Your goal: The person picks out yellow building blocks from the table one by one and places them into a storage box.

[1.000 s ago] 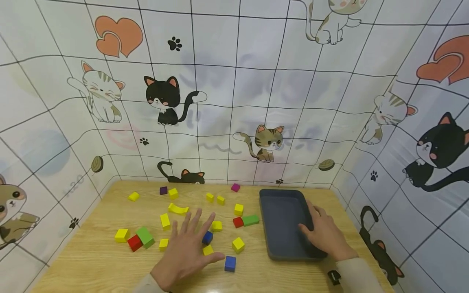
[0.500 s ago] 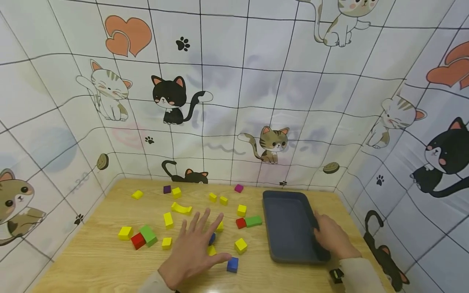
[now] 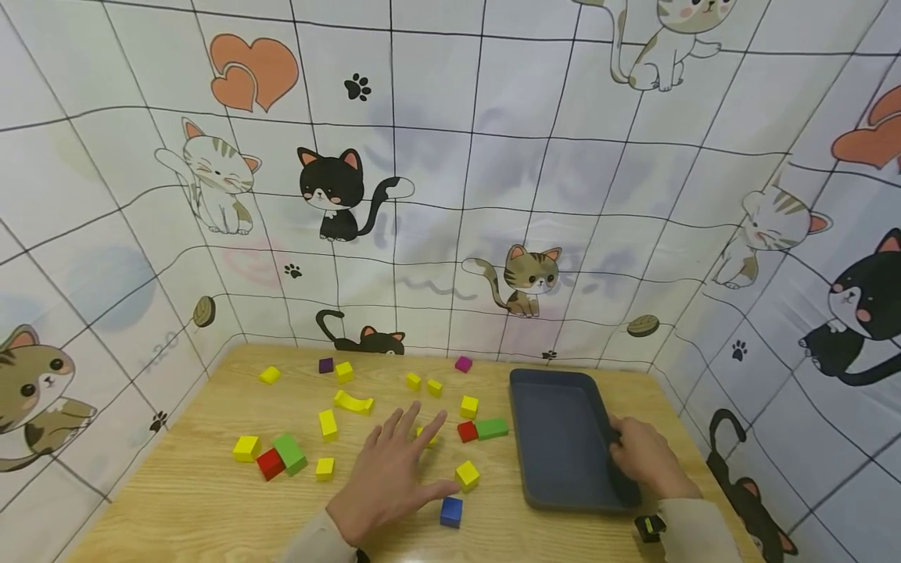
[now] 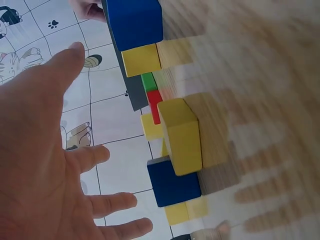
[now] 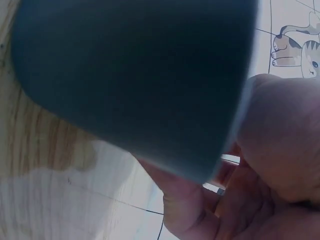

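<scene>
My right hand (image 3: 651,457) grips the right side wall of a dark grey rectangular tray (image 3: 570,438) on the table. In the right wrist view, its fingers (image 5: 182,202) curl round the tray's edge, thumb on the other side. My left hand (image 3: 390,477) is spread palm down over toy blocks and holds nothing. Just beside its thumb are a blue cube (image 3: 451,512) and a yellow block (image 3: 468,475). The left wrist view shows another yellow block (image 4: 182,137) and a second blue block (image 4: 175,182) near the fingers; the hand hides that blue block from the head view.
Left of the hand lie a yellow block (image 3: 247,449), a red cube (image 3: 271,464) and a green block (image 3: 290,453). A yellow arch (image 3: 353,403) and several small blocks are further back. Another red cube (image 3: 468,432) touches a green block (image 3: 491,428) beside the tray. Cat-print curtains surround the table.
My right hand's thumb has left the tray's inside, and the fingers now close on its side wall. My left hand has drifted right, covering a blue block. The head view has shifted slightly.
</scene>
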`<state>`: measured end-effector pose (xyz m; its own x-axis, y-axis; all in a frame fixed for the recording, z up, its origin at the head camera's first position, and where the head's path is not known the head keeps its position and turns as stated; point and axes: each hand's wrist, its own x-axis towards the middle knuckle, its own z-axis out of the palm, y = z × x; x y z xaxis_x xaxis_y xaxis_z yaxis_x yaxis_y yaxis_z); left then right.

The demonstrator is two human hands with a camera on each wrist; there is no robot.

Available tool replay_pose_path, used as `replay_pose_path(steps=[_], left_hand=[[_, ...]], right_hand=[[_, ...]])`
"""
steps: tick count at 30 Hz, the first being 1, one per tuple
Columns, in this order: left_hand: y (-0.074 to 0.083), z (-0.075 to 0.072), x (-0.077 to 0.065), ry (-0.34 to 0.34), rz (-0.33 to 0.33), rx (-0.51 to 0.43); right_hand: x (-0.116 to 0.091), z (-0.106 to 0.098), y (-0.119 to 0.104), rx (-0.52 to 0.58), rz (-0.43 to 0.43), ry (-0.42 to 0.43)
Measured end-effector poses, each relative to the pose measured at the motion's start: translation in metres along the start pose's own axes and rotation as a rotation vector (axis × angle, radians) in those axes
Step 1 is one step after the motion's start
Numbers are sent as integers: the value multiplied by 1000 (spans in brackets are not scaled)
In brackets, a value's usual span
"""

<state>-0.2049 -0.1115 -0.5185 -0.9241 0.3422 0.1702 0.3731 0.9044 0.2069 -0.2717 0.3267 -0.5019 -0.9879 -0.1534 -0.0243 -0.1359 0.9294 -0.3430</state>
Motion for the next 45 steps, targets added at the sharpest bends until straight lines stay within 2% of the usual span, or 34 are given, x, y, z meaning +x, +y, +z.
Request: replay_pose_path(steps=[7, 18, 25, 30, 45], left_hand=[[4, 6, 14, -10, -4, -44], [6, 13, 31, -39, -6, -45], [4, 12, 34, -54, 3, -113], [-2, 13, 35, -23, 20, -142], [-4, 19, 42, 8, 25, -158]], right_hand=[[1, -1, 5, -16, -4, 22], [1, 3, 5, 38, 19, 21], [-1, 4, 7, 35, 14, 52], [0, 5, 7, 48, 8, 63], [-1, 1, 3, 41, 8, 69]])
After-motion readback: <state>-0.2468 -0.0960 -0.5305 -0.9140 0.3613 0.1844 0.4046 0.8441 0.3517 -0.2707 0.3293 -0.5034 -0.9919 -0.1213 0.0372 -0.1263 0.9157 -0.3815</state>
